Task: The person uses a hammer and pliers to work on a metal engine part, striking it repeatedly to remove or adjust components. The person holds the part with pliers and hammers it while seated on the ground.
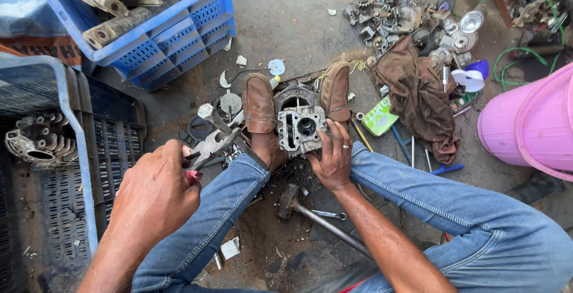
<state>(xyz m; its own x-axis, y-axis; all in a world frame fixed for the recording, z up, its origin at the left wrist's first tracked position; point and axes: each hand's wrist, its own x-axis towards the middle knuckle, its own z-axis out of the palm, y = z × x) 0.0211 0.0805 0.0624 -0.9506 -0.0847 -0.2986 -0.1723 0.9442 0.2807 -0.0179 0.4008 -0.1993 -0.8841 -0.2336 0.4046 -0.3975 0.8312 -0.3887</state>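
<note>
Our right hand (335,160) grips the engine head (300,127) between our shoes, while our left hand (156,188), clenched on pliers (206,150), sits left of it

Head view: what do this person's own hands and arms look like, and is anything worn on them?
Both forearms are bare, with no sleeves in view and no gloves. The right hand wears a plain band ring on one finger. The left hand shows no ring or watch. Both hands look grimy.
</note>
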